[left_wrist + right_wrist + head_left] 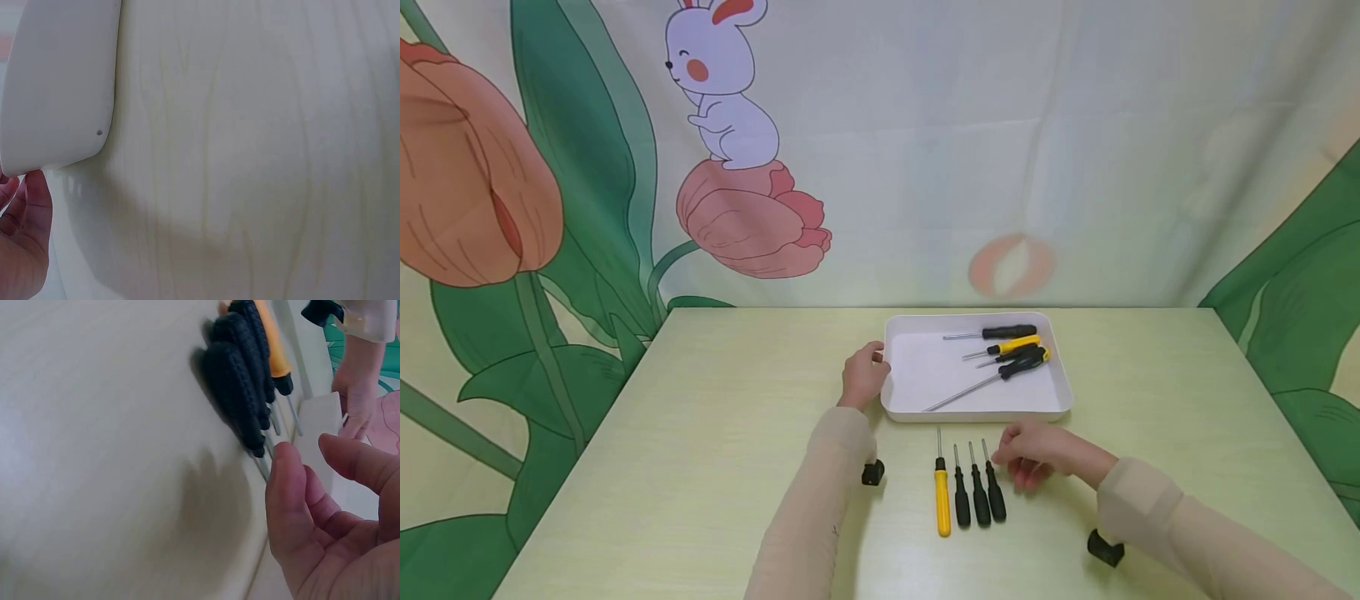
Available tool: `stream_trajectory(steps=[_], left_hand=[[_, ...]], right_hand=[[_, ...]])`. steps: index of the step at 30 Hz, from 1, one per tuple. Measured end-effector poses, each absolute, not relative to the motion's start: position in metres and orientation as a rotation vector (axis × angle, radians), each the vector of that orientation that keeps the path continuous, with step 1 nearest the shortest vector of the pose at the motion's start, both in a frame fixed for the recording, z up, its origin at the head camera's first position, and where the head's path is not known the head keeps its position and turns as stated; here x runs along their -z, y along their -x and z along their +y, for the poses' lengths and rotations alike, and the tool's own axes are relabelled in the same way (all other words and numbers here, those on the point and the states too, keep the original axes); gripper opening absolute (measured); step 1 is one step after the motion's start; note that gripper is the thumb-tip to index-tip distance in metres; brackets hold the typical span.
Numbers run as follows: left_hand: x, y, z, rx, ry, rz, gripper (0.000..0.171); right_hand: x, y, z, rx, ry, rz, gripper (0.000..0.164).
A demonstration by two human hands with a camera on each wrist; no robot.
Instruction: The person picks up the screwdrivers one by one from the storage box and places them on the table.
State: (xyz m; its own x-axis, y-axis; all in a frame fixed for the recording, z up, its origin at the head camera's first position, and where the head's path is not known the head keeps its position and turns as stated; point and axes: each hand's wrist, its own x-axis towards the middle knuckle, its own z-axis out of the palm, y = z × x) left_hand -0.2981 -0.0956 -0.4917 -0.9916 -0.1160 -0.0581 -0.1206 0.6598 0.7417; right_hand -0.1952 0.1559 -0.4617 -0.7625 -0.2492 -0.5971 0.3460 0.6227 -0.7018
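Head view shows, nearest, a yellow screwdriver [942, 500] and three black screwdrivers [980, 497] side by side on the table [700, 483], the right hand [1041, 452] just right of them, thumb and fingers slightly apart, holding nothing; a broad grasp could drag a neighbour along, since the handles lie so close. Beyond, the left hand [863, 375] pinches the left end of the white tray [910, 354], where a tug could shift the loose screwdrivers [1024, 364] at its right; its near wall divides row from pile, the printed curtain [887, 167] behind.
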Motion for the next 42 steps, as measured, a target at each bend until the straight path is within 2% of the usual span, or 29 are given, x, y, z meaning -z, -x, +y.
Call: stream_trajectory(steps=[16, 30, 37, 42], left_hand=[[0.496, 0.301, -0.097, -1.28, 0.201, 2.859, 0.037], [0.496, 0.301, -0.097, -1.289, 0.204, 2.849, 0.038], [0.496, 0.301, -0.097, -1.277, 0.201, 2.861, 0.038], [0.496, 0.302, -0.097, -1.282, 0.21, 2.852, 0.038]], right_hand=[[0.43, 0.217, 0.162, 1.23, -0.075, 2.116, 0.014], [0.43, 0.243, 0.169, 1.418, -0.134, 2.033, 0.023], [0.43, 0.254, 0.173, 1.508, -0.142, 2.002, 0.036], [0.435, 0.263, 0.174, 1.543, -0.182, 2.029, 0.034]])
